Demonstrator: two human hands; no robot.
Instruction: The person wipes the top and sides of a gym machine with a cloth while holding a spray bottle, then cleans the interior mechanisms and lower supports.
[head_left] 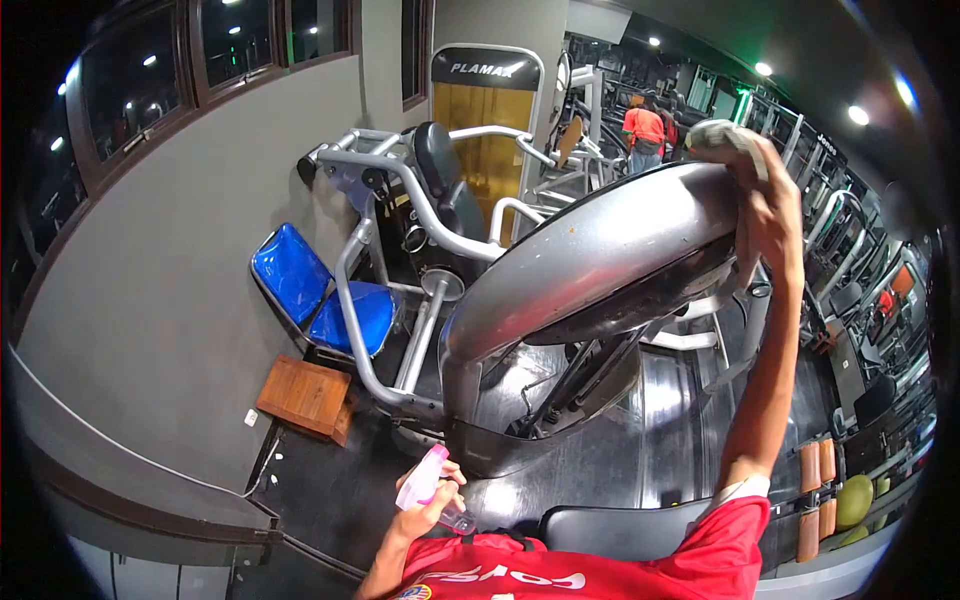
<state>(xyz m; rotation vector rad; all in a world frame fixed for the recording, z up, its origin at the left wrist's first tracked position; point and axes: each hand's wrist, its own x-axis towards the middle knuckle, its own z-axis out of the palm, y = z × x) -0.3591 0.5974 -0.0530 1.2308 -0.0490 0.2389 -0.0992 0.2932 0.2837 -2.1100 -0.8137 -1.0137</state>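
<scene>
My left hand (425, 505) is closed around a spray bottle (428, 478) with a pink and white head and a clear body, low in front of my red shirt. Raised at the upper right, my right hand (765, 200) holds a greyish cloth (722, 138) at the top end of a large silver machine frame (620, 225). The fingers reach over and behind that end, so some are hidden. The curved frame runs down to the floor at the centre.
A blue chair (350, 318) and a wooden box (302, 398) stand by the grey wall at left. Behind is a machine with a gold panel (475, 130). A person in an orange-red top (645, 128) is in the background. A black bench pad (620, 530) lies near my body.
</scene>
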